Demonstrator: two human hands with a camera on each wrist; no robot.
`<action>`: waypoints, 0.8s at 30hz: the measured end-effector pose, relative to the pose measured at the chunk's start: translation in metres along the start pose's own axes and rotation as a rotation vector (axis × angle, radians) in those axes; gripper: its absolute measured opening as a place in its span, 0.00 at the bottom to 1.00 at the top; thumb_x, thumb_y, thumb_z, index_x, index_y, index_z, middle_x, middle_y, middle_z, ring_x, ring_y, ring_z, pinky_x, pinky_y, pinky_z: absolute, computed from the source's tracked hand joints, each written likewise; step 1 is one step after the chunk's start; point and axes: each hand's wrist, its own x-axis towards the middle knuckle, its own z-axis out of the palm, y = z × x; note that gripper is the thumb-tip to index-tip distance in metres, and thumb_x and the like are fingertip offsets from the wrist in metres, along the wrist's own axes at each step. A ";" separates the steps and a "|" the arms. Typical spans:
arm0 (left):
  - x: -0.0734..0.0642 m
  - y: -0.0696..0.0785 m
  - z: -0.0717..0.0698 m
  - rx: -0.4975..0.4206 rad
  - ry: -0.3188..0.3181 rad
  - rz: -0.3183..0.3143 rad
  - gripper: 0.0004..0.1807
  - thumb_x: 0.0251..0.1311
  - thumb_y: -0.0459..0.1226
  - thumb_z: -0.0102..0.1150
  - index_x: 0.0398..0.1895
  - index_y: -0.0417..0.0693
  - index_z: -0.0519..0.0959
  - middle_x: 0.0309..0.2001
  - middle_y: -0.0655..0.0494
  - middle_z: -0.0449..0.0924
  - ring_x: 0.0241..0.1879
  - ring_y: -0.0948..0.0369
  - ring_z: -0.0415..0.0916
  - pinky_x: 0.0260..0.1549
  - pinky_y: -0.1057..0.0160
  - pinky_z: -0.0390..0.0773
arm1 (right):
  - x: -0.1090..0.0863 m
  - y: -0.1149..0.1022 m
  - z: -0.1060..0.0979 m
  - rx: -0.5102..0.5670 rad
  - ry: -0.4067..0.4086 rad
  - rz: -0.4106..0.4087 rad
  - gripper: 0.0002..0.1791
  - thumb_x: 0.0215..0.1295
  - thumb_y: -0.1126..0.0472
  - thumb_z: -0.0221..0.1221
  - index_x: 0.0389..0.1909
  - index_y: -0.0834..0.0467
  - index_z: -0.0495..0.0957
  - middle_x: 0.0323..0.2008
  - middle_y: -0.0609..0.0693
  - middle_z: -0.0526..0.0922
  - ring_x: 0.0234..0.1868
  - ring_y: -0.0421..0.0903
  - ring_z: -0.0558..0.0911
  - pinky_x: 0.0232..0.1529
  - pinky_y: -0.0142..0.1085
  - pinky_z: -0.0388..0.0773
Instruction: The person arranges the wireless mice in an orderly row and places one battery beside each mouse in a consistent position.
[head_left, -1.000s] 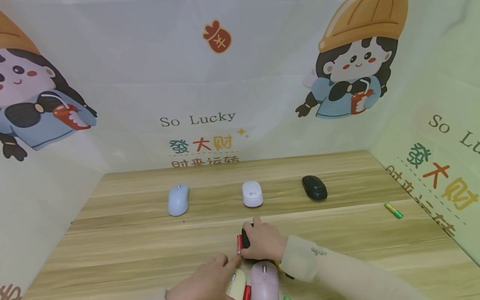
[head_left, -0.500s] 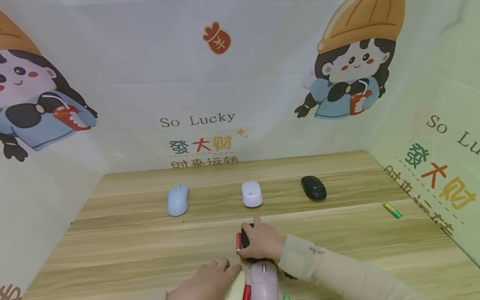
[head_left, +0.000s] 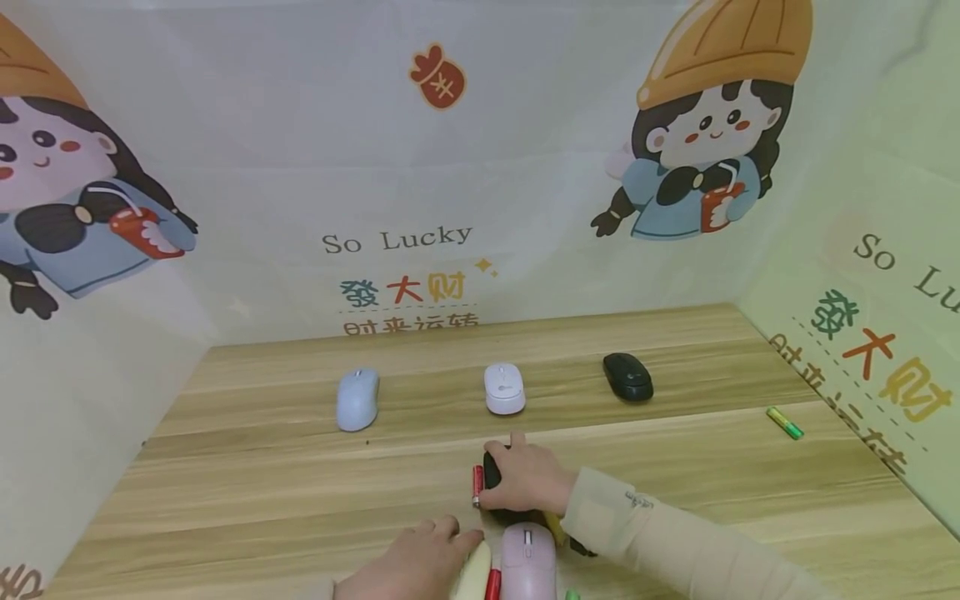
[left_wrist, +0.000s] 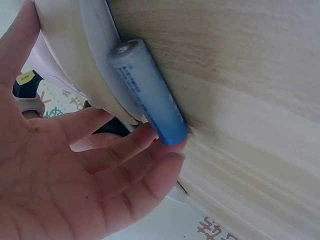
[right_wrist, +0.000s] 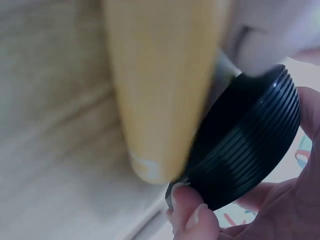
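My right hand (head_left: 528,479) grips a black computer mouse (head_left: 492,473). In the right wrist view, fingers curl round the ribbed side of that black mouse (right_wrist: 245,145). A red battery (head_left: 477,486) lies close to its left. My left hand (head_left: 412,560) holds a cream mouse (head_left: 474,575), thumb on one side and index finger on the other. In the left wrist view, the other fingertips touch a blue battery (left_wrist: 149,92) beside the cream mouse (left_wrist: 75,55). A pink mouse (head_left: 528,560) sits between the hands, with a second red battery (head_left: 492,586) at its left.
Light blue (head_left: 357,400), white (head_left: 504,388) and black (head_left: 628,377) mice stand along the back of the wooden table (head_left: 247,467). A yellow-green battery (head_left: 784,422) lies far right. A blurred yellow rounded piece (right_wrist: 160,90) is near the right wrist. Printed cloth (head_left: 525,200) surrounds the table.
The left hand has shifted slightly, and the cream mouse shows less of its top. Little has changed in the right hand, which keeps holding the black mouse; more yellow shows beside it.
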 end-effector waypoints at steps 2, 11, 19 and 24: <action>-0.001 0.000 0.000 0.001 0.004 0.002 0.43 0.37 0.65 0.63 0.57 0.54 0.70 0.48 0.54 0.72 0.46 0.56 0.71 0.45 0.50 0.74 | 0.000 0.000 -0.004 0.003 0.003 -0.005 0.40 0.44 0.44 0.62 0.60 0.57 0.67 0.44 0.60 0.69 0.28 0.48 0.71 0.25 0.38 0.70; -0.004 0.000 -0.001 0.004 0.010 0.024 0.43 0.37 0.66 0.62 0.58 0.55 0.70 0.47 0.56 0.72 0.45 0.58 0.70 0.44 0.54 0.75 | -0.006 0.035 -0.035 0.039 0.011 -0.009 0.39 0.46 0.45 0.60 0.63 0.53 0.65 0.53 0.64 0.67 0.32 0.50 0.73 0.29 0.41 0.73; -0.001 0.001 0.001 0.026 0.030 0.040 0.43 0.36 0.64 0.65 0.57 0.53 0.71 0.46 0.55 0.72 0.43 0.58 0.71 0.43 0.56 0.76 | -0.027 0.098 -0.060 -0.032 0.043 -0.040 0.38 0.48 0.47 0.60 0.62 0.57 0.65 0.50 0.61 0.68 0.30 0.46 0.72 0.27 0.37 0.71; -0.001 0.000 0.003 0.026 0.035 0.032 0.42 0.36 0.64 0.64 0.56 0.53 0.71 0.45 0.55 0.73 0.42 0.58 0.71 0.42 0.55 0.76 | -0.040 0.131 -0.066 -0.075 0.056 -0.073 0.38 0.50 0.47 0.59 0.62 0.59 0.64 0.52 0.63 0.65 0.28 0.45 0.72 0.26 0.36 0.71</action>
